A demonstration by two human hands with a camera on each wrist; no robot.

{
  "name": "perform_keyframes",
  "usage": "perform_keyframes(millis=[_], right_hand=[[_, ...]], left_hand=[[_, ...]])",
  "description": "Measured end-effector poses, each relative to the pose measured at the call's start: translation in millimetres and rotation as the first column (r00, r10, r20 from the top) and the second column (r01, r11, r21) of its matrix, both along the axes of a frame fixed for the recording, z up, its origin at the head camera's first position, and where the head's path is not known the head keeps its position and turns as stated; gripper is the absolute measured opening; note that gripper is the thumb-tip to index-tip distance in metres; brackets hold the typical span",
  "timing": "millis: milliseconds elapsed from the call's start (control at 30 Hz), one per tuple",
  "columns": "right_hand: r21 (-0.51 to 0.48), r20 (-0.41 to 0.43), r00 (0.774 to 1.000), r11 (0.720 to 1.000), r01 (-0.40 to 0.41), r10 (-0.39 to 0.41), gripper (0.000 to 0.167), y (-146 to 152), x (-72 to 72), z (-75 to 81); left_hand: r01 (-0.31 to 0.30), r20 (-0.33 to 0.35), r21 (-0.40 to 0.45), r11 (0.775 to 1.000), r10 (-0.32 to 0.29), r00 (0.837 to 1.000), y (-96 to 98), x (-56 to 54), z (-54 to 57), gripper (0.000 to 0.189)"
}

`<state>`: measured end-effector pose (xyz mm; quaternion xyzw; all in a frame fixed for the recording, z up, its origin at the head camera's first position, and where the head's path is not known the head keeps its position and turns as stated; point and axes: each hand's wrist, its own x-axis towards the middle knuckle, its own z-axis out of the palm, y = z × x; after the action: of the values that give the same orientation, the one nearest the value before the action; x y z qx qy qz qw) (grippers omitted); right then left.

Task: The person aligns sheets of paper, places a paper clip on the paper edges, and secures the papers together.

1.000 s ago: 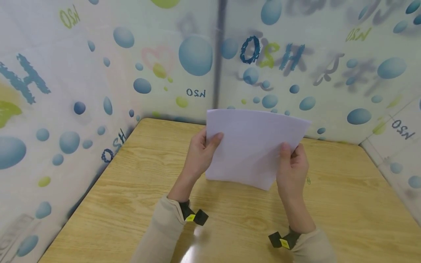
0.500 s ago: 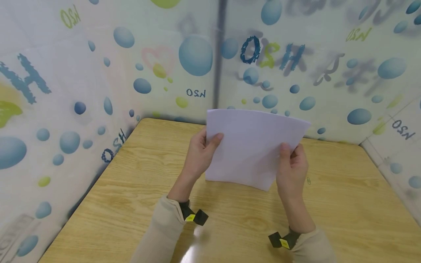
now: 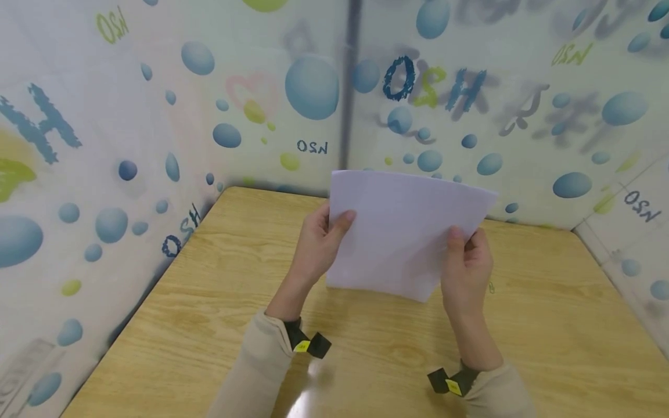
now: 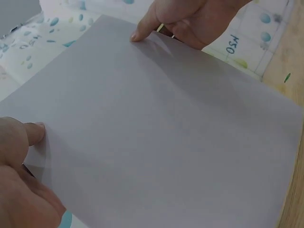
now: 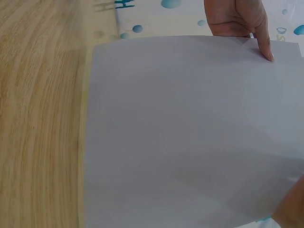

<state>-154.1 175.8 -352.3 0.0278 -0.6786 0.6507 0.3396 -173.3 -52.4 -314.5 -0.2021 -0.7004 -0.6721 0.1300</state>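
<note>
Blank white paper (image 3: 392,232), one sheet or a thin stack, stands nearly upright above the wooden table, its lower edge at or just over the surface; contact cannot be made out. My left hand (image 3: 316,244) pinches its left side, thumb on the near face and fingers behind. On the opposite side my right hand (image 3: 467,273) grips the paper the same way. The sheet bows slightly between the two hands. In the left wrist view the paper (image 4: 166,123) fills most of the picture. Fingers behind the paper are mostly hidden.
A small green paper clip (image 3: 491,288) lies on the table (image 3: 209,325) just right of my right hand. Walls covered in bubble-patterned sheeting (image 3: 261,116) enclose the table at the back and both sides. Each wrist wears a small black camera mount (image 3: 319,345).
The paper's top edge has risen very slightly, and my right hand has shifted a touch to the right. Both hands keep the same hold.
</note>
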Motion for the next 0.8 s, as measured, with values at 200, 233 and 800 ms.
perform_keyframes(millis=[200,233,800], right_hand=[[0.006,0.034,0.999,1.000,-0.022,0.022,0.032,-1,0.1,-1.1],[0.013,0.037,0.999,1.000,-0.020,0.020,0.032,-1,-0.5,-1.9],[0.032,0.027,1.000,0.999,-0.001,0.000,0.030,0,-1.9,-3.7]], left_hand=[[-0.009,-0.007,0.009,1.000,0.009,1.000,-1.0,-14.9,-17.3,0.032],[-0.010,-0.011,0.009,1.000,0.010,1.000,-1.2,-15.7,-18.3,0.032],[0.025,-0.063,0.061,0.998,-0.022,0.998,-1.2,-15.4,-18.1,0.030]])
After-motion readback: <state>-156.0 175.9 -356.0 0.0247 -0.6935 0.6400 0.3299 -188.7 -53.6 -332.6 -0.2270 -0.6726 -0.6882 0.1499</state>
